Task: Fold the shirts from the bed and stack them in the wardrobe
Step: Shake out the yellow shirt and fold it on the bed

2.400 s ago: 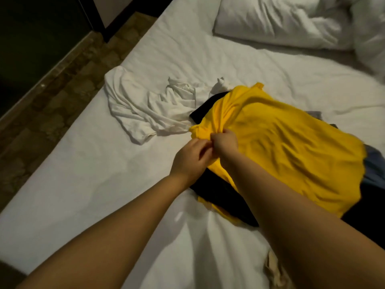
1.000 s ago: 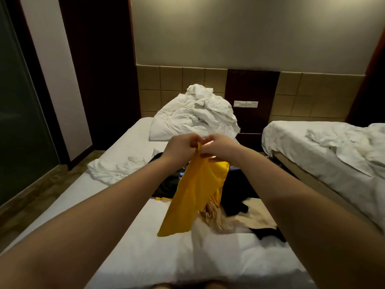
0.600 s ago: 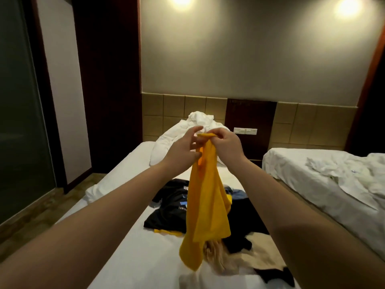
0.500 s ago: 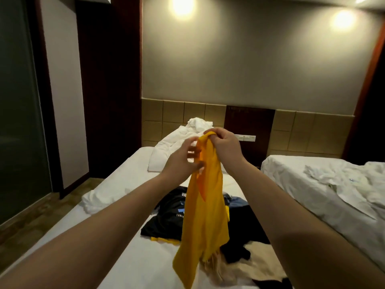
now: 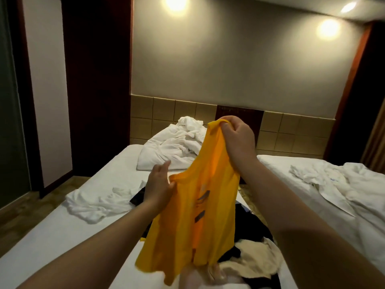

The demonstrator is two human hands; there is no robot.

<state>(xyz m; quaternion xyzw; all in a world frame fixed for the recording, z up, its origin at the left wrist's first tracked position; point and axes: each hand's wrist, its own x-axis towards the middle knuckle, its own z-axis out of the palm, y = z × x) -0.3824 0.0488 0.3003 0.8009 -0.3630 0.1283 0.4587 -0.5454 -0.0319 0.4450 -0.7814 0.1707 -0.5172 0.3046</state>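
A yellow shirt [image 5: 198, 215] hangs in the air in front of me, above the bed [image 5: 52, 236]. My right hand [image 5: 237, 138] pinches its top edge, held high. Lower and to the left, my left hand [image 5: 159, 187] grips another part of the shirt's edge, fingers partly spread. Under the shirt lies a heap of dark clothes [image 5: 252, 228] and a cream garment [image 5: 256, 259]. A white shirt [image 5: 98, 201] lies crumpled on the bed's left side. The wardrobe is out of view.
A rumpled white pillow and duvet [image 5: 175, 147] sit at the head of the bed. A second bed [image 5: 333, 195] with crumpled white sheets stands to the right. Brown floor [image 5: 25, 213] runs along the left, beside a dark wall panel.
The shirt has been lifted off the bed and held up. My left hand has moved down and left along the shirt's edge, spreading the cloth out wider.
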